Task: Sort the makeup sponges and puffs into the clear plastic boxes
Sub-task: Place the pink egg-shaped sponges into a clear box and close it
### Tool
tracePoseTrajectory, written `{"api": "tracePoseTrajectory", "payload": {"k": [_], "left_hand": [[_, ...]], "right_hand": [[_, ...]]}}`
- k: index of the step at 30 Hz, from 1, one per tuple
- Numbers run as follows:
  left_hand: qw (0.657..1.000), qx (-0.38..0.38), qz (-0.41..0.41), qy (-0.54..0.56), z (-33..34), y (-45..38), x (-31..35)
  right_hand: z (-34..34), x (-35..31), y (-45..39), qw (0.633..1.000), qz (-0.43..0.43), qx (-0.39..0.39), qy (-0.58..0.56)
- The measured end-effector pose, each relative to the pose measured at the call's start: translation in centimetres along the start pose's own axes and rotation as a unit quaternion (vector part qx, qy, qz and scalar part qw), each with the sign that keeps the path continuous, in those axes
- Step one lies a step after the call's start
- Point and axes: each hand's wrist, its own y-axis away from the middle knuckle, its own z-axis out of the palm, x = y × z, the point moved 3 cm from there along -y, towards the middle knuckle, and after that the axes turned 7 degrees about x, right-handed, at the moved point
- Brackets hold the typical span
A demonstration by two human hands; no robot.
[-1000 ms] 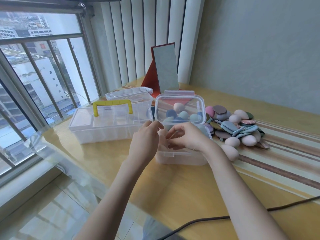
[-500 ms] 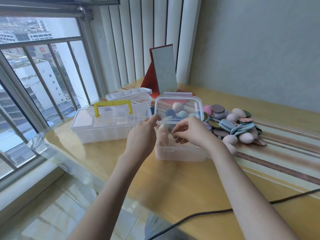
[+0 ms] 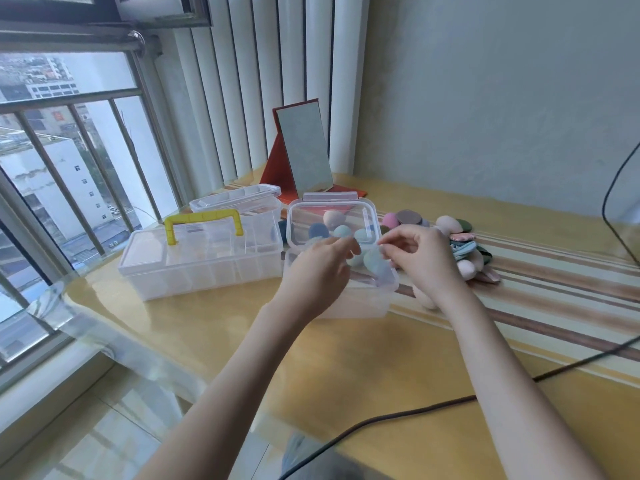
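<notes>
- An open clear box (image 3: 360, 299) is seen on the yellow table (image 3: 346, 368), its lid (image 3: 332, 221) raised behind it; egg-shaped sponges (image 3: 372, 263) lie inside.
- The left hand (image 3: 320, 268) is held over the box's near left part, fingers loosely curved; whether anything is gripped cannot be told.
- The right hand (image 3: 420, 258) is placed at the box's right rim, thumb and forefinger brought narrowly together; what is pinched cannot be told.
- A pile of puffs and sponges (image 3: 464, 247) is found just beyond the right hand.
- A yellow-handled organiser (image 3: 201, 258) stands left of the box.
</notes>
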Motion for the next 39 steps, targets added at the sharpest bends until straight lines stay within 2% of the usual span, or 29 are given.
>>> {"api": "tracePoseTrajectory", "payload": {"k": [4,7,9,14,16,19,21,23,25,27,28,30,32,33,35,37,39], "left_hand": [[0.996,-0.084,0.031,-0.008,2.0,-1.0,1.1],[0.988,-0.113,0.052,0.092,3.2,-1.7,2.0],[0.982,-0.112,0.048,0.147,4.0,-2.1,2.5],[0.961,-0.137,-0.05,0.236,5.5,-2.6,3.0],[0.953,-0.136,-0.084,0.259,5.7,-2.6,2.7],[0.936,-0.154,-0.126,0.292,5.7,-2.5,2.6],[0.932,-0.172,-0.112,0.297,5.7,-2.4,2.7],[0.945,-0.171,-0.064,0.272,5.8,-2.3,3.0],[0.951,-0.156,-0.042,0.265,6.0,-2.3,3.0],[0.949,-0.141,-0.054,0.276,6.0,-2.3,2.9],[0.945,-0.137,-0.074,0.287,6.0,-2.3,2.7],[0.921,-0.132,-0.134,0.342,5.6,-2.3,2.5],[0.874,-0.139,-0.198,0.422,5.4,-2.3,2.1],[0.847,-0.147,-0.227,0.457,5.4,-2.2,2.0],[0.808,-0.157,-0.272,0.499,5.4,-2.3,1.5],[0.781,-0.163,-0.3,0.522,5.6,-2.4,1.1],[0.763,-0.168,-0.319,0.537,5.7,-2.5,0.9]], "right_hand": [[-3.8,3.0,-0.1,0.99,0.013,0.073,0.118],[-5.0,5.2,0.8,0.974,0.08,-0.006,0.21],[-4.6,5.5,1.7,0.969,0.085,-0.057,0.227],[-3.1,5.0,2.6,0.969,0.087,-0.105,0.207],[-3.2,4.8,2.5,0.982,0.08,-0.059,0.158],[-4.1,4.3,2.0,0.993,0.054,0.075,0.068],[-4.1,3.7,1.9,0.991,0.041,0.126,0.013],[-3.5,3.1,2.0,0.991,0.036,0.129,0.008],[-2.8,2.9,2.0,0.994,0.046,0.098,-0.006],[-2.8,3.1,2.1,0.991,0.069,0.099,-0.06],[-3.3,3.4,2.0,0.989,0.062,0.127,-0.052],[-4.1,4.8,1.7,0.983,0.023,0.149,0.108],[-3.8,6.3,1.8,0.953,0.031,0.071,0.294],[-3.3,7.1,2.1,0.939,0.051,0.027,0.338],[-2.6,7.7,2.6,0.93,0.059,0.0,0.363],[-2.6,7.5,2.4,0.932,0.041,0.025,0.359],[-3.0,7.2,1.9,0.951,0.027,0.076,0.298]]}}
